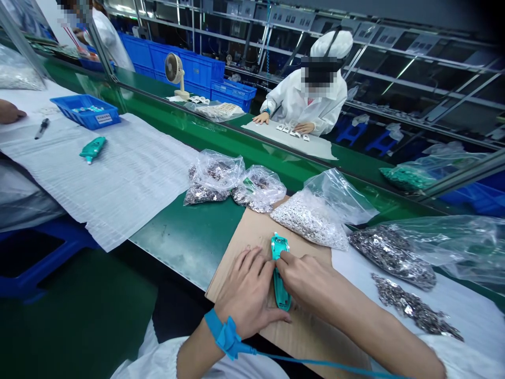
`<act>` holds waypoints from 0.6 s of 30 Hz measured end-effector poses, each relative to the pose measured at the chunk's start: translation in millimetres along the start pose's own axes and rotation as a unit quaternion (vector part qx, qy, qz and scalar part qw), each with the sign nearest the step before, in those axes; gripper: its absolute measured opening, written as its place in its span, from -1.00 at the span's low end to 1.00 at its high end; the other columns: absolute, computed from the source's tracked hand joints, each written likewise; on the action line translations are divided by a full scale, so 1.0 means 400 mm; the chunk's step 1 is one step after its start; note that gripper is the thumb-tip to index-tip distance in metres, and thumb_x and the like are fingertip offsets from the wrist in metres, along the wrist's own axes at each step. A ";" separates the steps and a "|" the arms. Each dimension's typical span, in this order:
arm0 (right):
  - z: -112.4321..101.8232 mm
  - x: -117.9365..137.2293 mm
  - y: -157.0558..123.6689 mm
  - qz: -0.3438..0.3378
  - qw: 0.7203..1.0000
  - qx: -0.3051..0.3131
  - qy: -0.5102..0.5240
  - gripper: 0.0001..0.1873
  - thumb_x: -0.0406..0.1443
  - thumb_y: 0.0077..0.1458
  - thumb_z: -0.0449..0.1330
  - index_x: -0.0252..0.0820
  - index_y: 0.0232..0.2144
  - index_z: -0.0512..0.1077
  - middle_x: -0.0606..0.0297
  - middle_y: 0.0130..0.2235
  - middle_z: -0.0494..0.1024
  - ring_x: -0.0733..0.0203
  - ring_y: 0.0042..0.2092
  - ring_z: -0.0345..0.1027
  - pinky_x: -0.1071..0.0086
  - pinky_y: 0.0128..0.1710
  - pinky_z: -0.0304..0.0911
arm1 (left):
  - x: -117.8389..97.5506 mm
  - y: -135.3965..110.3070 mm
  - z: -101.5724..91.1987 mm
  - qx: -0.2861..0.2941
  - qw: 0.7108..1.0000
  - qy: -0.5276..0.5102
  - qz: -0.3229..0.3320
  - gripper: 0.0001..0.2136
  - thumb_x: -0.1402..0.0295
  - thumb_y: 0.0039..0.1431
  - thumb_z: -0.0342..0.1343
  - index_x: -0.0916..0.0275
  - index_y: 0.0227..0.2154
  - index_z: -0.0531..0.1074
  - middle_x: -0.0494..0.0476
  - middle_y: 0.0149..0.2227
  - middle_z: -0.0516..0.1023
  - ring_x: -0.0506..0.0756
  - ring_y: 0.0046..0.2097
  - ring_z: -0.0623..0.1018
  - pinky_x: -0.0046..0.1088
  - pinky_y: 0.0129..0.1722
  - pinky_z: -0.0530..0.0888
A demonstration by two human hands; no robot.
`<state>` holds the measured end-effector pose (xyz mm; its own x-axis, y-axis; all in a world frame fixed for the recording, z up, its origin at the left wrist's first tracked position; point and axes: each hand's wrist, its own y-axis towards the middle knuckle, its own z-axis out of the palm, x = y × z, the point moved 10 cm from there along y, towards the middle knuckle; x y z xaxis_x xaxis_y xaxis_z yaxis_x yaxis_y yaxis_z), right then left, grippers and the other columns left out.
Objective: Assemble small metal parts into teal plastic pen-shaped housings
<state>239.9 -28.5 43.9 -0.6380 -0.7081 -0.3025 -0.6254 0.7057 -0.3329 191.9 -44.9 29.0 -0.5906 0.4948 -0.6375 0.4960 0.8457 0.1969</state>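
Teal housing lies lengthwise on a cardboard sheet at 6 o'clock of the view, gripped from both sides. At its 9 o'clock the left hand, wearing a blue wrist strap, curls its fingers against the body. At its 3 o'clock the right hand pinches the upper end. Bags of small metal parts sit from 11 to 2 o'clock.

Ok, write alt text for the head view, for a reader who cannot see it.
The left hand, wearing a blue wrist strap, and the right hand hold a teal plastic casing on a cardboard sheet. Clear bags of small metal parts lie beyond it; across the green conveyor belt a person in white handles small pieces.
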 end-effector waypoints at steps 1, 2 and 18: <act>-0.001 -0.004 0.002 0.011 1.000 0.005 0.006 -0.95 -0.43 0.12 0.19 -0.25 -0.36 0.37 0.14 -0.34 0.48 0.17 -0.47 0.45 0.36 -0.59 0.07 | -0.001 0.000 -0.001 0.000 1.000 -0.002 0.001 -0.23 -0.17 -0.02 0.19 0.34 0.09 0.25 0.36 0.09 0.42 0.37 0.29 0.22 0.07 0.29 0.15; -0.002 -0.008 0.004 0.023 1.000 0.012 0.013 -0.95 -0.43 0.11 0.20 -0.25 -0.36 0.38 0.14 -0.35 0.48 0.18 -0.46 0.45 0.38 -0.58 0.09 | -0.002 0.001 -0.002 0.001 1.000 -0.006 0.003 -0.22 -0.15 -0.01 0.20 0.34 0.11 0.22 0.37 0.09 0.42 0.37 0.28 0.24 0.08 0.27 0.17; -0.043 -0.116 -0.017 0.107 0.966 0.008 0.234 -0.80 -0.33 0.23 0.08 -0.18 -0.33 0.51 0.19 -0.30 0.55 0.11 -0.28 0.48 0.35 -0.34 0.22 | -0.005 -0.002 -0.017 -0.005 0.998 -0.055 0.009 -0.30 -0.10 0.02 0.22 0.22 0.12 0.24 0.22 -0.06 0.49 0.30 0.12 0.35 0.01 0.16 0.27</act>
<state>266.0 0.1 75.3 -0.8878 -0.4550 0.0695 -0.4517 0.8322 -0.3216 188.4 -45.3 35.2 -0.5075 0.4854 -0.7120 0.4986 0.8393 0.2168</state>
